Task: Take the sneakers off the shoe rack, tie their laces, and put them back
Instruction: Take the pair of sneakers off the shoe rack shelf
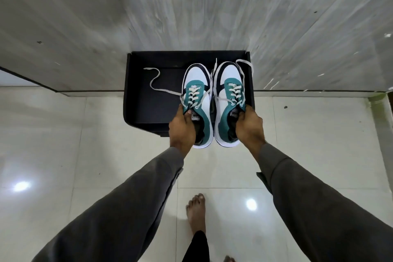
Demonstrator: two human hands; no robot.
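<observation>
— Where are the sneakers?
— Above the black shoe rack [148,100]. The left hand [182,128] fingers pinch the left sneaker [197,95] tongue; the right hand [249,126] grips the right sneaker [228,91] collar. Laces [154,83] hang loose.

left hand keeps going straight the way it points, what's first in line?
Probably the black shoe rack top, then the grey wall behind; the left hand already grips the left sneaker. Depth unclear.
</observation>
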